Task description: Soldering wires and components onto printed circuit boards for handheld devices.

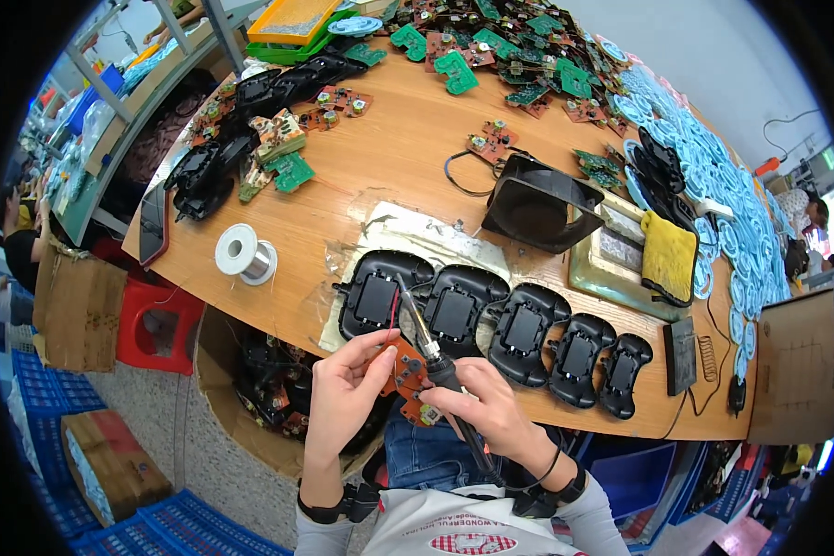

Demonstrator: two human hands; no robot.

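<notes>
My left hand (350, 387) pinches a red-brown circuit board (408, 375) at the table's front edge, and a thin red wire (396, 310) rises from those fingertips. In my right hand (493, 408) is a soldering iron (443, 371), its black handle gripped and its metal tip pointing up and away. The tip lies beside the nearest of several black game controller shells (373, 304), which stand in a row from left to right. Part of the board is hidden behind the iron and my right fingers.
A solder spool (242, 255) stands at the left, near a phone (155, 222). Behind the shells are a black fan (540, 204) and a yellow cloth (669, 258). Circuit boards (528, 56) heap at the back; blue rings (690, 139) pile on the right. A cardboard box (215, 408) sits below.
</notes>
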